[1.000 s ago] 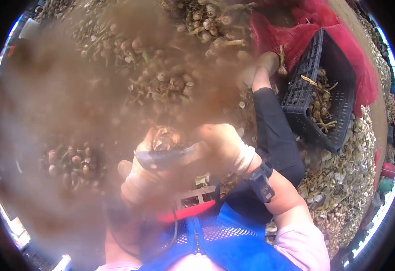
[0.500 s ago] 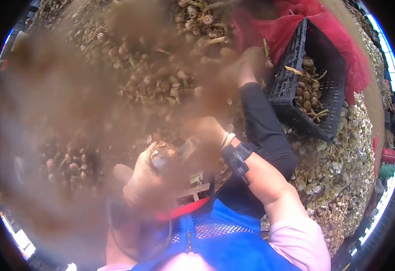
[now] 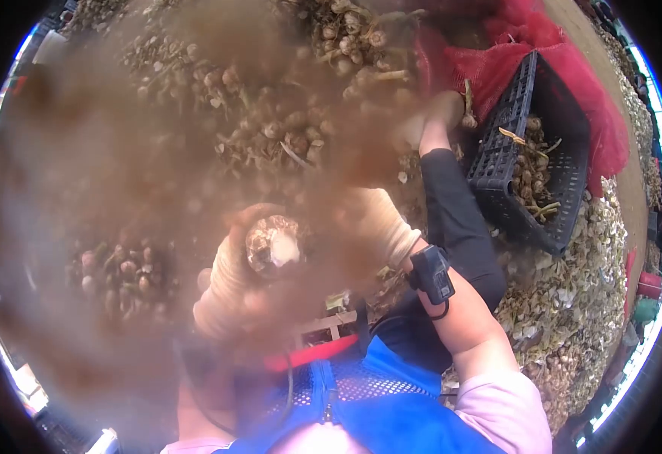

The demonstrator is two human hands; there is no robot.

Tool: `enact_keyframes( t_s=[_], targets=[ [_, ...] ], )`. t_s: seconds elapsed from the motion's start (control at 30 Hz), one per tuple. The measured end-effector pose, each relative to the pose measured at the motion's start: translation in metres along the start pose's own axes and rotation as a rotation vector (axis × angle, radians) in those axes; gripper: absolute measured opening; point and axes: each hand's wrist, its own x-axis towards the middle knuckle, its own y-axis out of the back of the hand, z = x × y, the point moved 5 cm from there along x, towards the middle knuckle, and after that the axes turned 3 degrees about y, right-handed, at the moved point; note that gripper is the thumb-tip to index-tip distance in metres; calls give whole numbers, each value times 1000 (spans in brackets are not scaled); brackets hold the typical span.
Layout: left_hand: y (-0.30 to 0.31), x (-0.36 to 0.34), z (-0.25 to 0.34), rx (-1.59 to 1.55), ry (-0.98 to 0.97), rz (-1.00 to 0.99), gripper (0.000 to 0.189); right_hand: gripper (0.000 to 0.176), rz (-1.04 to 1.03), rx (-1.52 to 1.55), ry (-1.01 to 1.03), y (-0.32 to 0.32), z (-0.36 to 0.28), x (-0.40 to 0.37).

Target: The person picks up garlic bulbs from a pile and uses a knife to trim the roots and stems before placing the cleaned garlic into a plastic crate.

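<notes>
A brown smear on the lens blurs most of the view. My left hand, in a pale glove, grips a garlic bulb with its cut end turned up toward me. My right hand, also gloved, is pressed against the bulb's right side. The smear hides its fingers, and I cannot make out whether it holds anything. A black device is strapped on my right wrist.
A big heap of garlic bulbs with stems lies ahead. A black plastic crate with trimmed bulbs stands at the right against a red mesh sack. Garlic skins and bulbs cover the ground on the right. My black-trousered leg stretches toward the crate.
A blue-handled tool seen across the bulb one second ago is out of sight now. The bulb is turned, showing its pale cut face. My right wrist shifted slightly.
</notes>
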Motion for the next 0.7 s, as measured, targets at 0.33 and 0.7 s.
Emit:
enact_keyframes(
  t_s=[0.33,0.7],
  targets=[
    [-42,54,23,-200,130,186,88,13,107,240,-205,6,19,-9],
    [-71,54,-2,-144,-30,-23,95,11,189,265,161,37,-6,-12]
  ],
)
